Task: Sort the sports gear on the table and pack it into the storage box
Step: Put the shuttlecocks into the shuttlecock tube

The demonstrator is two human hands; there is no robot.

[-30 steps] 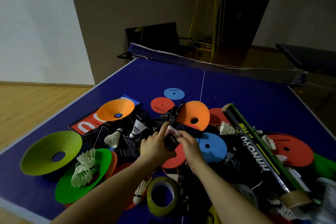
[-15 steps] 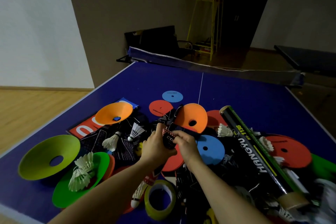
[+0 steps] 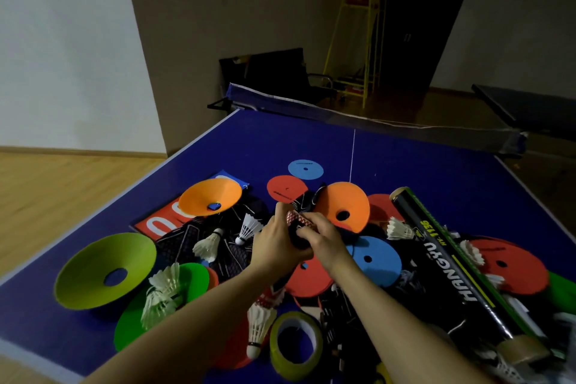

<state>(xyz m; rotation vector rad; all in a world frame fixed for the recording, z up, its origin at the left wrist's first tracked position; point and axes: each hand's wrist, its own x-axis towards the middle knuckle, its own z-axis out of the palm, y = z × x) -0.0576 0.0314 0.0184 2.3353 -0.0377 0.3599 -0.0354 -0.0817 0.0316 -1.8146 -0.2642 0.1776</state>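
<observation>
Both hands meet over a heap of sports gear on the blue table (image 3: 420, 165). My left hand (image 3: 277, 243) and my right hand (image 3: 321, 237) together grip a small black item with a red and white patterned edge (image 3: 296, 220); most of it is hidden between the fingers. Around them lie orange cones (image 3: 208, 196), a lime green cone (image 3: 106, 271), flat red discs (image 3: 285, 188) and blue discs (image 3: 377, 259), white shuttlecocks (image 3: 207, 246), black mesh fabric (image 3: 177, 246) and a long black shuttlecock tube (image 3: 452, 262). No storage box is in view.
A yellow-green tape roll (image 3: 296, 343) lies near the front edge. A red and blue score card (image 3: 159, 223) sits under the left orange cone. The net (image 3: 374, 126) spans the far end. A black chair (image 3: 280, 78) and a yellow frame (image 3: 355, 40) stand beyond.
Both hands have curled tighter round the small black item and drawn it slightly nearer me. The gear on the table has not moved.
</observation>
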